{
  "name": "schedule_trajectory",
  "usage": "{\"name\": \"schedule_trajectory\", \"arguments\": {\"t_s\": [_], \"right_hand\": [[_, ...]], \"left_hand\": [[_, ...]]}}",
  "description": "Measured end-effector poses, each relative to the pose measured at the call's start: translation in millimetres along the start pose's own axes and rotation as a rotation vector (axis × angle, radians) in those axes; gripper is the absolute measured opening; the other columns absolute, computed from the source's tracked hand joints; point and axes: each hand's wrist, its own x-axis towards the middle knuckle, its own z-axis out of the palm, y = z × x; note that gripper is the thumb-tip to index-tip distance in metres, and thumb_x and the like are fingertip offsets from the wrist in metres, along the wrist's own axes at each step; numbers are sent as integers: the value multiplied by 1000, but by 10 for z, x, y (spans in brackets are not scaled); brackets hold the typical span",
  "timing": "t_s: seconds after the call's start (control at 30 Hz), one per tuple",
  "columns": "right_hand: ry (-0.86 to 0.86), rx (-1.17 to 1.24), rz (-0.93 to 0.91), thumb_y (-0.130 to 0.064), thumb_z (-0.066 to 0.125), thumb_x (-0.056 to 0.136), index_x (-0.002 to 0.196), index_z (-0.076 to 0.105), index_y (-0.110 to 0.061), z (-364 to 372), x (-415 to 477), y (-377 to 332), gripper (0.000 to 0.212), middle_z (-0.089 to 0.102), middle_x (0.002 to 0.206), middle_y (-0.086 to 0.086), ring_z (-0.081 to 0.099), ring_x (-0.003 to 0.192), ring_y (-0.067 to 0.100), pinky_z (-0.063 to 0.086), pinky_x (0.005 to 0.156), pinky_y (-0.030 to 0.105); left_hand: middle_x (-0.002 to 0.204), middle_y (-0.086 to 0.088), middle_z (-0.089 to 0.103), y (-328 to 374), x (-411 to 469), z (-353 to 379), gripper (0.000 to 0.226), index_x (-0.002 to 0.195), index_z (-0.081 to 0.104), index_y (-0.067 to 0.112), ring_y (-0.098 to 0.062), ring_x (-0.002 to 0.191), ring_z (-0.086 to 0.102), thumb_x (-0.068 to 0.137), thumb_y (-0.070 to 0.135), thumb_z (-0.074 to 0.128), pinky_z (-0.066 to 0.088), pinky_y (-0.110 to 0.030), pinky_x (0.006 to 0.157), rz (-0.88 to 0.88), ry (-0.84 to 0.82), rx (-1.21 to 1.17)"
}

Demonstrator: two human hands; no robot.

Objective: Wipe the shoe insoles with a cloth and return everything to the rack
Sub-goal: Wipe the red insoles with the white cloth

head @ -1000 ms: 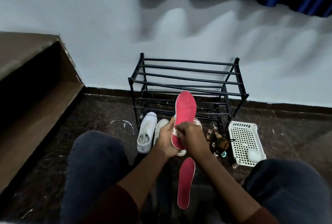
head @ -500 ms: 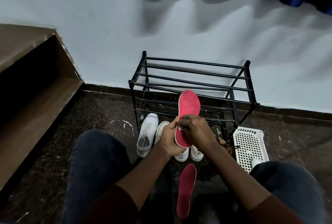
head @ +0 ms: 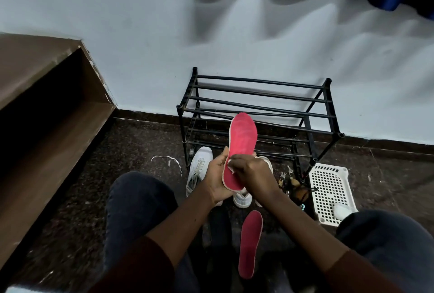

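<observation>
The left hand point(head: 217, 175) holds a flat pink insole point(head: 242, 137) upright before the black metal rack point(head: 258, 95). The right hand point(head: 252, 170) pinches a small white cloth point(head: 229, 167) against it. A second pink insole point(head: 250, 243) lies on the dark floor point(head: 141, 151).

hands point(head: 254, 172) press cloth point(head: 231, 168) on insole point(head: 242, 137)

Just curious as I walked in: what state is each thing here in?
Insole in hand: upright, gripped at its lower end by the left hand.
Cloth: held by the right hand, pressed on that insole.
Other insole: flat on the floor.
White shoe: on the floor before the rack.
Basket: on the floor beside the rack.
</observation>
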Motion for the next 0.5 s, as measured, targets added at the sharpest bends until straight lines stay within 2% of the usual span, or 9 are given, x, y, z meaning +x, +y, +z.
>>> {"name": "schedule_trajectory", "arguments": {"t_s": [0.07,0.13,0.2,0.27,0.33,0.4,0.5], "right_hand": [[80,70,14,2,59,64,68,68,-6,85,-30,-136,13,68,71,7,62,63,17,50,50,27],[112,146,23,4,59,67,78,65,-7,161,-117,-267,16,67,71,10,60,64,17,49,56,30],[62,195,53,2,60,76,95,55,-18,177,-199,-332,28,68,78,9,61,66,19,45,59,27],[-22,249,70,-2,59,84,105,41,-26,127,-208,-329,36,69,89,8,62,72,20,42,61,23],[-22,194,47,-3,59,85,116,40,-18,128,-102,-232,39,70,95,9,65,75,26,42,62,24],[-34,156,140,-3,57,86,121,42,-6,147,71,-110,39,70,96,15,65,77,35,47,66,33],[-57,148,229,-3,55,84,122,39,-4,222,235,-11,41,69,91,21,65,78,38,51,64,46]], "left_hand": [[115,-13,61,50,-23,-35,67,129,53,-1,-23,100,63,96,54,35,51,-33,90,11,26,29],[117,-12,62,116,-37,-54,65,127,55,1,-21,93,68,96,54,33,56,-31,79,64,82,21],[116,-11,63,175,-23,-78,67,130,52,2,-20,87,70,96,55,31,58,-29,72,103,114,2],[110,-12,67,192,-25,-87,70,122,60,0,-19,88,69,95,58,31,55,-29,77,94,134,-30],[110,-12,65,187,-23,-93,71,114,66,0,-20,97,64,94,59,33,48,-29,92,71,118,-49],[115,-9,59,174,-12,-109,64,120,63,3,-20,107,57,94,55,37,37,-29,103,47,91,-44],[115,-6,55,163,16,-160,56,130,52,11,-20,108,55,92,51,41,39,-31,100,26,67,-44]]}}
